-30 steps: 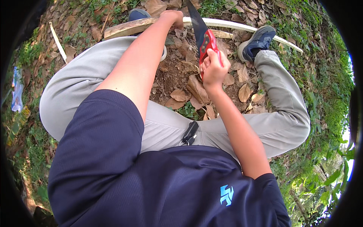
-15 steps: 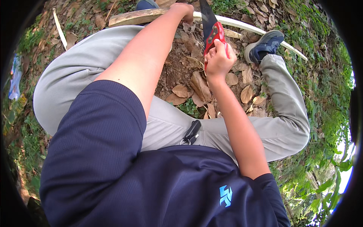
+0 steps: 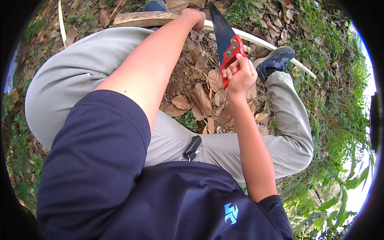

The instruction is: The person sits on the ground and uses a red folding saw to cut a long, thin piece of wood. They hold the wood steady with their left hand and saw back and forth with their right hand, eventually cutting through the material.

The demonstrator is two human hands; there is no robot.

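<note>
A handsaw with a red handle [image 3: 234, 50] and a dark blade [image 3: 223, 30] is in my right hand [image 3: 242, 78], whose fingers are wrapped round the grip. The blade lies across a long pale wooden pole [image 3: 256, 39], just right of my left hand [image 3: 195, 20]. That hand is closed over the pole, with its fingertips partly hidden. To its left, the wood looks thicker and browner. The far tip of the blade runs off the top edge, and whether its teeth are in a cut is hard to see.
Dry leaves [image 3: 202, 98] and bare soil cover the ground between my legs. My shoe [image 3: 276, 60] is at the pole's right part, another shoe [image 3: 156, 5] behind its left part. A thin pale stick [image 3: 62, 22] lies far left. Green plants [image 3: 336, 96] grow on the right.
The saw and my right hand have come back toward me and slightly right, showing more blade. My left hand stays on the pole. The whole view has shifted a little.
</note>
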